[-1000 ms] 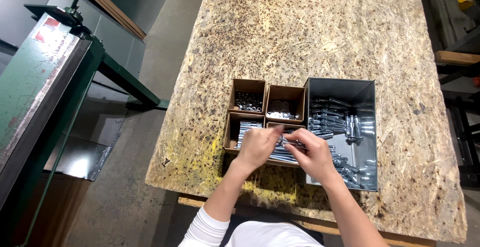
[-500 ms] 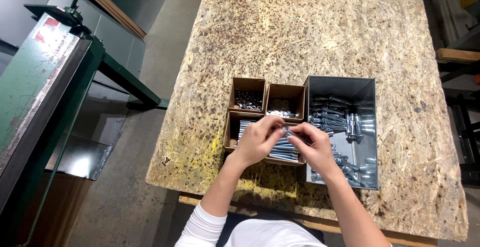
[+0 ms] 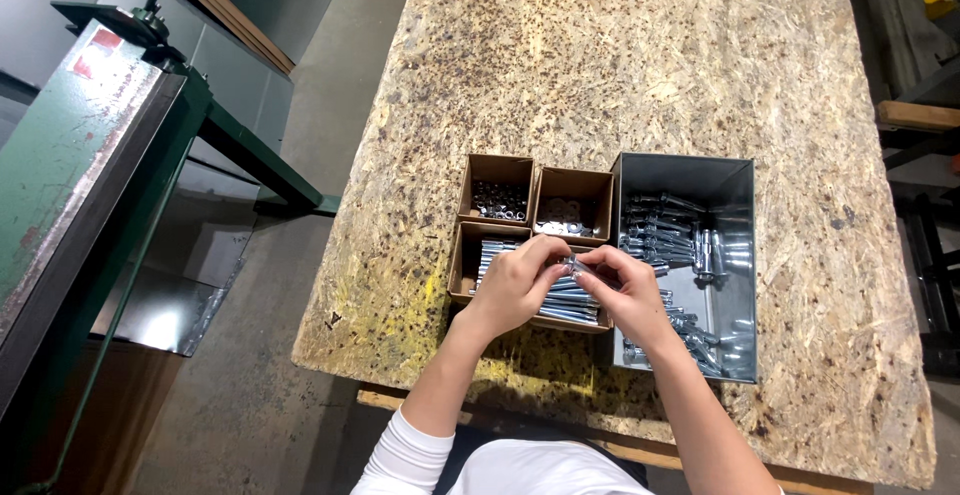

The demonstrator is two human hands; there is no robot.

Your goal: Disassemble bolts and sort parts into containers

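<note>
Both of my hands meet over the near cardboard box, which is full of long silver bolts. My left hand and my right hand together pinch one silver bolt between their fingertips, just above that box. Behind it stand two small cardboard boxes: the left one holds dark nuts, the right one holds pale washers. To the right sits a grey metal bin with several assembled bolts inside. How each fingertip grips the bolt is partly hidden.
Everything rests on a chipboard workbench whose near edge runs just below my hands. A green metal machine stands to the left across a concrete floor gap. Wooden and metal racks line the right edge.
My hands have shifted slightly, staying over the bolt box and turning the bolt between the fingertips. The boxes and bin have not moved.
</note>
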